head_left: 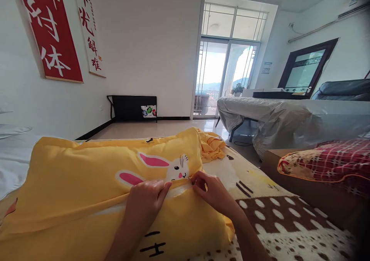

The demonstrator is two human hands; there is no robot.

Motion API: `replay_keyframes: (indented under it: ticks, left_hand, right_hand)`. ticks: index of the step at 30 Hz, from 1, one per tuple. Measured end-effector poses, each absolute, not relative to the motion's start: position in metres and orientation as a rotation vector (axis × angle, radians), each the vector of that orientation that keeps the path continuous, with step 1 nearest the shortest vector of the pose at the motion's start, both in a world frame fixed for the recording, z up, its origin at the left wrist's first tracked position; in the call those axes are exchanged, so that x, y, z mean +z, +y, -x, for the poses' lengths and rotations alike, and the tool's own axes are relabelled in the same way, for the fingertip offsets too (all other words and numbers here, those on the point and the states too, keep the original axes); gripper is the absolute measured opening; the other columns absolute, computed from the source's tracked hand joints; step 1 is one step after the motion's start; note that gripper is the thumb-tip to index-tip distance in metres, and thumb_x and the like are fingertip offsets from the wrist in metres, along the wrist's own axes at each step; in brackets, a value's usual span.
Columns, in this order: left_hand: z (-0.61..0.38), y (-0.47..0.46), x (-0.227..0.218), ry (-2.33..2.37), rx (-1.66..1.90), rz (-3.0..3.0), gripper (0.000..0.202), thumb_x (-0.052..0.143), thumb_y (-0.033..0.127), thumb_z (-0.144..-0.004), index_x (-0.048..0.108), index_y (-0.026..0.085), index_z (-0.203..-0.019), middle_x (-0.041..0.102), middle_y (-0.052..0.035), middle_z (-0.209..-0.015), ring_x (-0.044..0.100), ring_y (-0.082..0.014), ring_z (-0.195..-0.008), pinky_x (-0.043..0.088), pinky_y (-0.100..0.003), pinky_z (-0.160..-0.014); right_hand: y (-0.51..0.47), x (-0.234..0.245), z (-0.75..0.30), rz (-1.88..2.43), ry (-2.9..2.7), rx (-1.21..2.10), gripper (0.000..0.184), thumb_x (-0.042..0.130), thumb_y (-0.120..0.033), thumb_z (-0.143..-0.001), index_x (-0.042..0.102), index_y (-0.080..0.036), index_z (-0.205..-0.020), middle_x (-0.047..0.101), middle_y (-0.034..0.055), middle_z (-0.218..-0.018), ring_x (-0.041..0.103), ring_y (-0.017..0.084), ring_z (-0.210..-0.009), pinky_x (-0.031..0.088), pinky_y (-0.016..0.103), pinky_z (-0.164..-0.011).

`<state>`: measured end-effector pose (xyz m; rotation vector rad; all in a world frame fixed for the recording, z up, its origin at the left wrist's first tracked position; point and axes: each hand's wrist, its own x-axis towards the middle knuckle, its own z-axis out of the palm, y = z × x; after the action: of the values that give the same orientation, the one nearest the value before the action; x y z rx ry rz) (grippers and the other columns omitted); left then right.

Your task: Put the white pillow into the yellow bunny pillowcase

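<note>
A plump yellow pillow in a pillowcase [78, 168] printed with a white rabbit with pink ears lies across the bed in front of me. Along its middle runs an opening edge, with a strip of white showing beneath. My left hand [147, 199] is closed on this edge just under the rabbit, thumb on top. At the same edge farther right, my right hand [209, 189] pinches the fabric between thumb and fingers. Behind the pillow's right corner sits a crumpled yellow cloth [212, 143].
Under the pillow spreads a patterned blanket [260, 180] in cream and brown. To the right are a cardboard box [268, 161] with a red plaid quilt [332, 164] on it, and a plastic-covered table [277, 111]. White bedding [14, 153] lies at the left. A black folded frame [127, 107] leans on the wall.
</note>
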<state>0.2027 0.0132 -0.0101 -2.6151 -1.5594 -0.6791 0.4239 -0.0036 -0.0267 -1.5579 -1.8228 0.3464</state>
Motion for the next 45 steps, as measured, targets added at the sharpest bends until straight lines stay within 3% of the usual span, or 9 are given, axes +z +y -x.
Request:
replay_keyframes:
  ticks: [5, 13, 17, 21, 26, 31, 37, 45]
  left_hand:
    - [-0.204, 0.014, -0.009, -1.546, -0.692, 2.614, 0.05, 0.025, 0.044, -0.097, 0.05, 0.019, -0.062, 0.064, -0.0015, -0.064, 0.056, -0.0161, -0.061, 0.021, -0.029, -0.056]
    - [-0.202, 0.015, -0.011, -1.546, -0.679, 2.606, 0.05, 0.025, 0.044, -0.097, 0.051, 0.019, -0.062, 0.063, -0.0007, -0.064, 0.056, -0.0163, -0.061, 0.024, -0.029, -0.056]
    - [-0.2, 0.02, -0.012, -1.491, -0.69, 2.622, 0.045, 0.028, 0.042, -0.097, 0.055, 0.02, -0.067, 0.067, -0.0015, -0.078, 0.061, -0.0184, -0.075, 0.033, -0.028, -0.061]
    - [-0.197, 0.028, -0.013, -1.448, -0.677, 2.645, 0.032, 0.036, 0.034, -0.096, 0.062, 0.02, -0.085, 0.066, -0.0054, -0.097, 0.06, -0.0222, -0.092, 0.041, -0.031, -0.073]
    - [-0.187, 0.041, -0.014, -1.457, -0.636, 2.656, 0.022, 0.039, 0.02, -0.092, 0.06, 0.016, -0.087, 0.061, -0.0082, -0.091, 0.056, -0.0236, -0.088, 0.044, -0.035, -0.077]
    - [-0.153, 0.056, -0.015, -1.457, -0.882, 2.652, 0.021, 0.037, 0.019, -0.087, 0.058, 0.018, -0.086, 0.059, -0.0064, -0.088, 0.055, -0.0223, -0.085, 0.044, -0.037, -0.079]
    - [-0.093, 0.07, -0.019, -1.757, -1.055, 2.426, 0.019, 0.039, 0.024, -0.075, 0.057, 0.021, -0.08, 0.061, -0.0056, -0.088, 0.058, -0.0214, -0.086, 0.044, -0.035, -0.081]
    - [-0.07, 0.077, -0.018, -2.238, -1.031, 2.121, 0.023, 0.038, 0.036, -0.076, 0.056, 0.022, -0.076, 0.064, -0.0058, -0.092, 0.06, -0.0218, -0.085, 0.044, -0.032, -0.078]
  right_hand:
    - [0.003, -0.031, -0.43, 1.616, -1.781, 0.208, 0.009, 0.05, -0.028, -0.082, 0.056, -0.022, -0.086, 0.054, -0.0048, -0.063, 0.049, 0.012, -0.06, 0.034, 0.024, -0.058]
    - [0.008, -0.038, -0.432, 1.489, -1.884, 0.087, 0.01, 0.05, -0.018, -0.079, 0.057, -0.021, -0.073, 0.059, -0.0012, -0.067, 0.05, 0.013, -0.063, 0.036, 0.023, -0.059]
    - [0.009, -0.041, -0.436, 1.467, -1.855, -0.069, 0.008, 0.051, -0.014, -0.073, 0.053, -0.02, -0.068, 0.055, -0.0026, -0.06, 0.048, 0.012, -0.058, 0.033, 0.022, -0.056]
    - [0.012, -0.043, -0.44, 1.429, -1.799, -0.221, 0.008, 0.051, -0.014, -0.071, 0.049, -0.02, -0.066, 0.048, -0.0048, -0.054, 0.045, 0.01, -0.053, 0.031, 0.021, -0.054]
    - [0.018, -0.047, -0.442, 1.379, -1.768, -0.455, 0.011, 0.049, -0.014, -0.073, 0.047, -0.02, -0.063, 0.045, -0.0054, -0.051, 0.041, 0.009, -0.05, 0.03, 0.02, -0.053]
    - [0.025, -0.053, -0.443, 1.337, -1.727, -0.565, 0.013, 0.048, -0.015, -0.075, 0.047, -0.02, -0.063, 0.044, -0.0056, -0.051, 0.041, 0.009, -0.049, 0.03, 0.02, -0.054]
    - [0.028, -0.056, -0.445, 1.361, -1.671, -0.493, 0.014, 0.048, -0.021, -0.081, 0.05, -0.02, -0.067, 0.047, -0.0049, -0.053, 0.044, 0.01, -0.05, 0.032, 0.021, -0.056]
    - [0.037, -0.059, -0.452, 1.778, -1.564, -0.063, 0.026, 0.042, -0.042, -0.089, 0.056, -0.022, -0.082, 0.063, 0.0004, -0.07, 0.056, 0.015, -0.064, 0.033, 0.025, -0.06]
